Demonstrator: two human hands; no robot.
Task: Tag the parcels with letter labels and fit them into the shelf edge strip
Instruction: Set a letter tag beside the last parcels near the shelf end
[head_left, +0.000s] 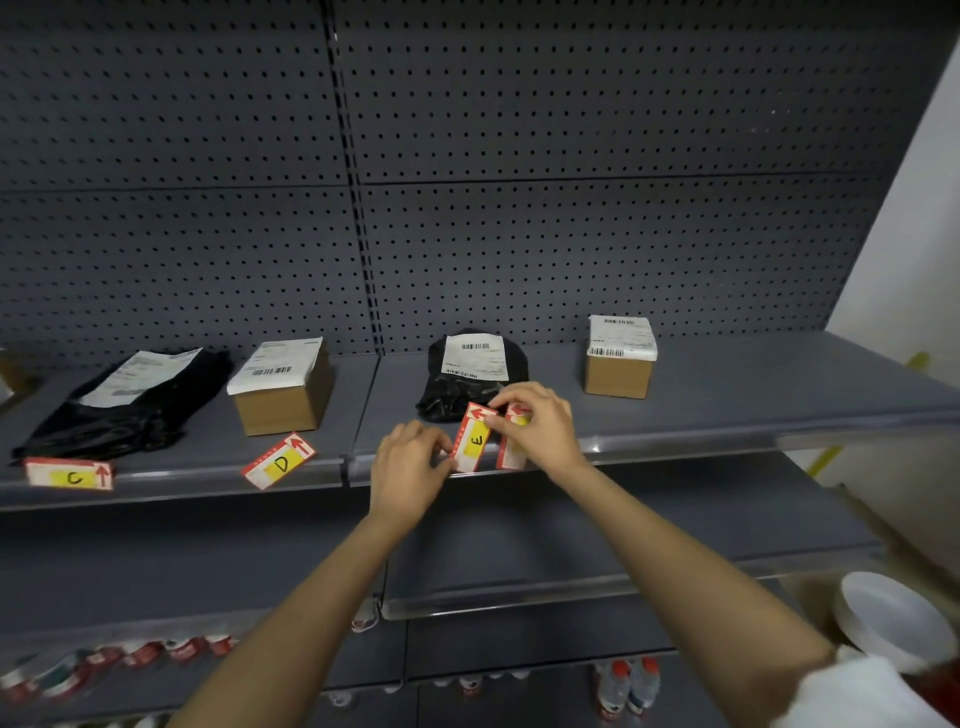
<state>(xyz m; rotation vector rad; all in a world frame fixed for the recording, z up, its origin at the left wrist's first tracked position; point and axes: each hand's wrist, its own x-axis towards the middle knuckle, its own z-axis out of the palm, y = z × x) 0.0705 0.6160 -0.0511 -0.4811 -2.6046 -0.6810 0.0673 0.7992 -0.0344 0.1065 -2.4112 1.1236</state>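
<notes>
On the grey shelf (727, 395) stand a black bag parcel (130, 410), a brown box (283, 405), a smaller black bag parcel (457, 384) and a second brown box (618, 369). The red-and-white label E (474, 439) stands upright at the shelf edge strip (675, 439), in front of the small black bag. My left hand (410, 467) pinches its lower left corner. My right hand (540, 426) grips its top and also holds a second label (511, 454), whose letter is hidden. Label C (70, 474) sits in the strip at the left. Label D (279, 461) lies tilted on the shelf.
A perforated grey back panel (519, 208) rises behind the shelf. Lower shelves (571, 561) hold bottles (628, 686) and red-capped items (145, 654). A white round lid (893, 618) sits at the lower right beside a white wall (924, 234).
</notes>
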